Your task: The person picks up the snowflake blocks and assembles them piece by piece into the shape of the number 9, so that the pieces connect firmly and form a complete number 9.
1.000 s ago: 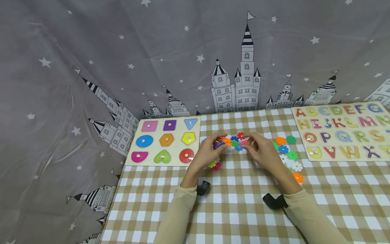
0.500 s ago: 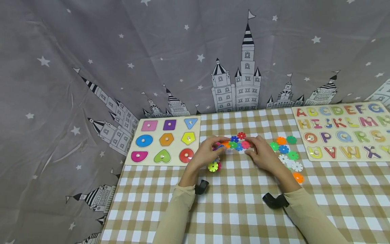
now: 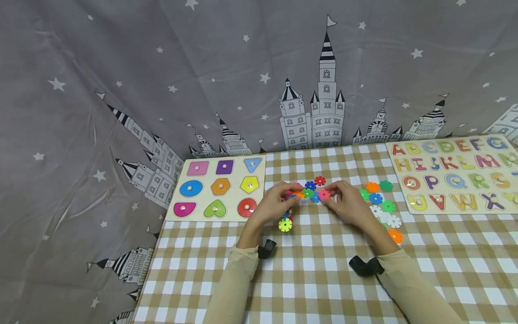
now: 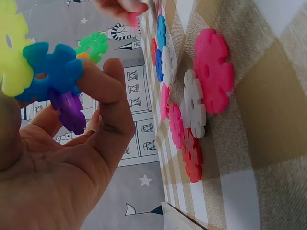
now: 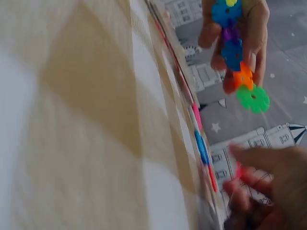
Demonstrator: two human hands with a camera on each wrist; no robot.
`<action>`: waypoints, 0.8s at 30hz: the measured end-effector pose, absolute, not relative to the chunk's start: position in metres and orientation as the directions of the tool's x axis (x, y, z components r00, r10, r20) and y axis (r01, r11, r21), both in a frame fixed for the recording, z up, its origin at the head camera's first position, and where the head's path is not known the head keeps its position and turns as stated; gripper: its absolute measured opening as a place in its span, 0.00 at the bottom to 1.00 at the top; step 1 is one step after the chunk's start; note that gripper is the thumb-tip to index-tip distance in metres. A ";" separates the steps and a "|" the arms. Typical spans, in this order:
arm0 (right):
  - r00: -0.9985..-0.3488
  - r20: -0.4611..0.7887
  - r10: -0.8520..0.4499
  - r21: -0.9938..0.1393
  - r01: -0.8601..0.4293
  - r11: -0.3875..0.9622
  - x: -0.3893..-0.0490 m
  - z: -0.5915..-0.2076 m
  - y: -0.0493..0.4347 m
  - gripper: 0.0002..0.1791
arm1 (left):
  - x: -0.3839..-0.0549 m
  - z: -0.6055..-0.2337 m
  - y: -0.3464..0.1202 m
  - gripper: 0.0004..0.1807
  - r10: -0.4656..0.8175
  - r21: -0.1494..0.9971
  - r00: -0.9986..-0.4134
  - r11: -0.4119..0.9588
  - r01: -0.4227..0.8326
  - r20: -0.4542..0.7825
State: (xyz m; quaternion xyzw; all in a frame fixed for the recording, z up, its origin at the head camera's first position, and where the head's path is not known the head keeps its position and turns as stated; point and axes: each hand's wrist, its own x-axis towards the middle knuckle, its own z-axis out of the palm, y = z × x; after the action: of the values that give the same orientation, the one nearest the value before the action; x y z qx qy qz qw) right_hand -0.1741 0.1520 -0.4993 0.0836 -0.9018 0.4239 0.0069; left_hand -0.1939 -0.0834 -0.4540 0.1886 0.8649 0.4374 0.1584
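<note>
My left hand [image 3: 275, 202] pinches a chain of linked notched plastic discs. The chain's yellow disc [image 3: 285, 224] hangs nearest me, and its green disc [image 3: 307, 193] points toward my right hand. Blue discs [image 4: 50, 72], a purple disc [image 4: 69, 110] and an orange disc [image 5: 243, 76] lie between those ends. My right hand [image 3: 347, 202] pinches a pink disc [image 3: 323, 194], apart from the green one in the right wrist view. That hand is blurred there. On the cloth below are loose discs, among them a red one [image 3: 320, 181] and a dark blue one [image 3: 310, 185].
A wooden shape puzzle board [image 3: 259, 216] lies to the left, and an alphabet puzzle board [image 3: 404, 198] to the right. Several loose discs, including an orange one [image 3: 395, 236], lie beside my right forearm. A checked cloth [image 3: 307, 279] covers the table; a grey castle-print curtain [image 3: 226, 63] hangs behind.
The chain's yellow end has shifted toward me and come into clearer view. Both hands stay close to where they were, the left still holding the chain and the right at the pink disc.
</note>
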 end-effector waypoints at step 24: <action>-0.977 -0.069 -0.201 -0.958 0.009 0.285 -0.170 -0.476 0.148 0.22 | -0.193 -0.454 -0.081 0.15 0.470 0.801 -0.880 0.553 0.230 -0.072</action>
State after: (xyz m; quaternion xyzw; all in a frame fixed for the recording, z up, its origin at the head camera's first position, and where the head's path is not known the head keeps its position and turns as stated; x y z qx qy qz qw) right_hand -0.1703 0.1482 -0.4756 0.0602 -0.7968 0.5948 -0.0881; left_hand -0.1931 -0.0813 -0.4537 0.2010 0.8700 0.4277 0.1404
